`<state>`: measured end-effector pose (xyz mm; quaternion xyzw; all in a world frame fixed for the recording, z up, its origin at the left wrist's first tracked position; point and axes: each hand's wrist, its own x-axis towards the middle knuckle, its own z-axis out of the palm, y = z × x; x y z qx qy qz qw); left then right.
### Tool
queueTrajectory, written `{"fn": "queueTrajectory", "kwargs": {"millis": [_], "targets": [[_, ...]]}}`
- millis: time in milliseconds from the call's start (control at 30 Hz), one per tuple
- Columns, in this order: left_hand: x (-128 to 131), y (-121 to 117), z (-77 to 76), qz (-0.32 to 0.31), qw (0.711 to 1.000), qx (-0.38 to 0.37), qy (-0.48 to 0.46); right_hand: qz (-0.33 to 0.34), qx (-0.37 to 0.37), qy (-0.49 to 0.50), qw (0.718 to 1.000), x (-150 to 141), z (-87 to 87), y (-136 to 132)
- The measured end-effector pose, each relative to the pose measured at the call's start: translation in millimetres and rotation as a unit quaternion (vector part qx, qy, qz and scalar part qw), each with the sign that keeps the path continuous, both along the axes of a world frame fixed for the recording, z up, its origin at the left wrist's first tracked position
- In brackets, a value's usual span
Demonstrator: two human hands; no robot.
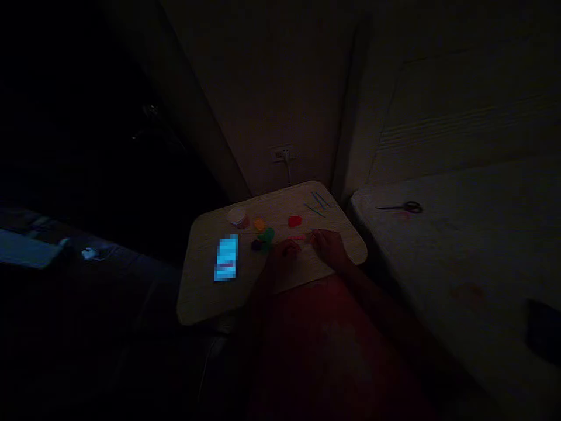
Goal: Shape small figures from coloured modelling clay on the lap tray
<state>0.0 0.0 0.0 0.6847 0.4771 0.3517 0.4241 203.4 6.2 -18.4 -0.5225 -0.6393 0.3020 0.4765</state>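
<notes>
While left hand (287, 249) and right hand (328, 244) flank the pink strip (298, 237) | both curled, grip (so dark!) I can't make out | red lump (295, 221) just beyond, likely for easy reach

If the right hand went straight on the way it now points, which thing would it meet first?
Probably the red lump, which lies up and left of the right hand in the picture; the dim light leaves height and depth unclear.

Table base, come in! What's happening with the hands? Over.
Left hand, right hand over table, grips unclear. Pink strip between. Green lump close beside left hand.
</notes>
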Motion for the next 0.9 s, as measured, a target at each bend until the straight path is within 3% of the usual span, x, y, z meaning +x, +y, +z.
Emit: {"fn": "queueTrajectory", "kwargs": {"millis": [267, 433, 900], "targets": [[-0.9, -0.7, -3.6, 0.005, 1.000, 0.004, -0.004, -0.024, 0.046, 0.053, 0.997, -1.7, -6.7, 6.2], [1.0, -0.9, 0.3, 0.004, 1.000, 0.001, -0.007, -0.012, 0.001, 0.087, 0.996, -2.0, -8.8, 5.1], [0.6, 0.3, -4.3, 0.005, 1.000, 0.011, -0.013, -0.003, -0.025, 0.101, 0.995, -3.3, -0.2, 0.9]]}}
